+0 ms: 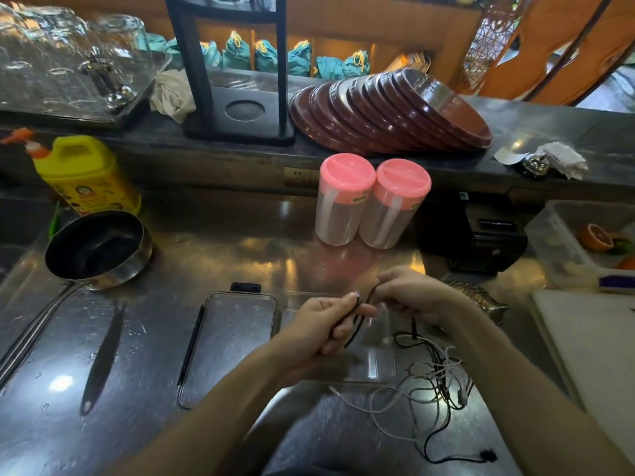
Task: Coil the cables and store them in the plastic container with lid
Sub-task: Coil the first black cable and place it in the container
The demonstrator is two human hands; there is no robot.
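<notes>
Above the clear container (374, 359), we pinch a black cable (357, 321) in loops with our left hand (323, 324); our right hand (409, 297) grips its other stretch. Its lid (233, 341) lies just left; tangled cables (436, 379) lie right.

The light is warm and fairly dim, coming from above and from lit shelf niches (309, 46) at the far side. The steel surface (144, 355) throws back soft patches of glare: a bright spot near the left edge, amber streaks in the middle, and a pink reflection below the two pink-lidded jars (372, 201). Daylight blows out the far right corner. The wide lens bends straight lines, so the far ledge (515, 159) bows and the edges stretch. The upturned glasses (68, 56) at far left look smeared and soft. The tangled cables (436, 376) at near right are thin and slightly blurred.
</notes>
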